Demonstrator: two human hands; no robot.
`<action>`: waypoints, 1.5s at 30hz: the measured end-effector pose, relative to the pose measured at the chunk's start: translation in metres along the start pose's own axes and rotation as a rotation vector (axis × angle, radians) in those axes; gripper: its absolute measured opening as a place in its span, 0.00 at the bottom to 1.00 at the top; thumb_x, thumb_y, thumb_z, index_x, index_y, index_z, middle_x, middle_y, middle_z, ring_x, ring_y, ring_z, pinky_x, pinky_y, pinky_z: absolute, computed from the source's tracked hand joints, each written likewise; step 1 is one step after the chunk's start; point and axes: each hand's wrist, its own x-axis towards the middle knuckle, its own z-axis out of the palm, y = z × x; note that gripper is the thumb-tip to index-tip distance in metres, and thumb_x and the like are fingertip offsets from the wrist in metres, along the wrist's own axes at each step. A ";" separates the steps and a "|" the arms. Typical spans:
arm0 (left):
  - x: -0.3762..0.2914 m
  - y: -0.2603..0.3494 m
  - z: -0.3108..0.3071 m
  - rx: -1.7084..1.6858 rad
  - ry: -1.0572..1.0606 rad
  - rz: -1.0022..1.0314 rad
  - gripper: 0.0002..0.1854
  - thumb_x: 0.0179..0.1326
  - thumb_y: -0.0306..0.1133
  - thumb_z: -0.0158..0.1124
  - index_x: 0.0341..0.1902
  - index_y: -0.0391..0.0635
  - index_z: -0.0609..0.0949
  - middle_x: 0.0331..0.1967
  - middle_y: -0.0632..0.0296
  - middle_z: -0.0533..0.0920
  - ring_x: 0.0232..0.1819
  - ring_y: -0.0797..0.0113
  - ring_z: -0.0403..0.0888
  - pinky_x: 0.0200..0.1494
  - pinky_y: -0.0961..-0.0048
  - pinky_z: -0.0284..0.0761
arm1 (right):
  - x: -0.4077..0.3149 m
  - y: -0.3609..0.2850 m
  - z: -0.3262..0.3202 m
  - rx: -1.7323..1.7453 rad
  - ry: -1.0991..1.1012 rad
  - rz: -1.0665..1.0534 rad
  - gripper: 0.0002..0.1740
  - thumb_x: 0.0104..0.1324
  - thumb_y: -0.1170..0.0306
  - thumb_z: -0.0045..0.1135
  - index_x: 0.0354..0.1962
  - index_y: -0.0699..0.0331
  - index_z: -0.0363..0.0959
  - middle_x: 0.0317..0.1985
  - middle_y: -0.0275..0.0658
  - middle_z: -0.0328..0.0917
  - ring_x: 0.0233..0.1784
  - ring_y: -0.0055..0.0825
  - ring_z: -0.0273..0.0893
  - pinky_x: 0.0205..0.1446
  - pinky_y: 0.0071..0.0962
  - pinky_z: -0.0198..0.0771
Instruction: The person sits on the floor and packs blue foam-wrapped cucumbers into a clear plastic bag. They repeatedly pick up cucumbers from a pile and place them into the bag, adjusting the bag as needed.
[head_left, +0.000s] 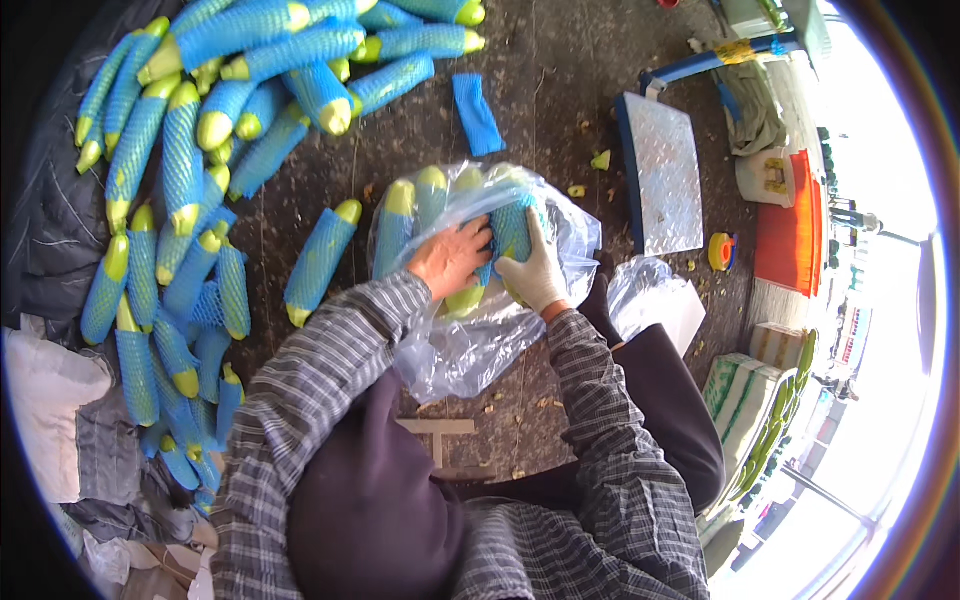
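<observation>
A clear plastic bag (472, 360) lies before me with several pale green, zucchini-like vegetables in blue foam netting inside. My left hand (452, 255), bare, rests over the bag's film on the vegetables, its fingers bent; whether it grips one is unclear. My right hand (534, 271), in a white glove, holds a netted vegetable (511, 229) at the right of the row, thumb and fingers around it. Another netted vegetable (322, 262) lies on the floor left of the bag. An empty blue foam net sleeve (478, 114) is beyond the bag.
A large heap of netted vegetables (180, 157) spreads over the left and far left. At the right stand a platform scale (664, 176), a roll of tape (721, 251), a white bucket (765, 178) and an orange crate (784, 232). More plastic film (641, 292) lies beside my right leg.
</observation>
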 end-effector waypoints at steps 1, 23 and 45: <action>-0.005 0.001 0.001 0.015 -0.050 -0.008 0.24 0.60 0.45 0.75 0.56 0.45 0.86 0.69 0.57 0.75 0.81 0.53 0.63 0.81 0.53 0.65 | -0.004 0.001 0.009 0.000 0.039 -0.060 0.57 0.55 0.66 0.68 0.81 0.73 0.54 0.72 0.64 0.71 0.77 0.51 0.72 0.78 0.40 0.68; 0.049 0.044 -0.007 -0.066 0.338 0.022 0.15 0.68 0.32 0.66 0.56 0.43 0.86 0.60 0.54 0.85 0.67 0.53 0.80 0.79 0.47 0.65 | -0.113 0.008 0.010 -0.090 -0.394 0.413 0.35 0.71 0.59 0.61 0.73 0.60 0.68 0.43 0.51 0.89 0.48 0.50 0.89 0.59 0.46 0.82; 0.076 0.043 0.029 -0.022 -0.042 0.119 0.43 0.64 0.56 0.73 0.77 0.45 0.74 0.82 0.54 0.65 0.88 0.54 0.53 0.88 0.40 0.41 | -0.016 0.013 -0.073 -0.231 -0.070 0.049 0.17 0.76 0.59 0.53 0.38 0.56 0.89 0.34 0.44 0.89 0.36 0.49 0.88 0.43 0.44 0.82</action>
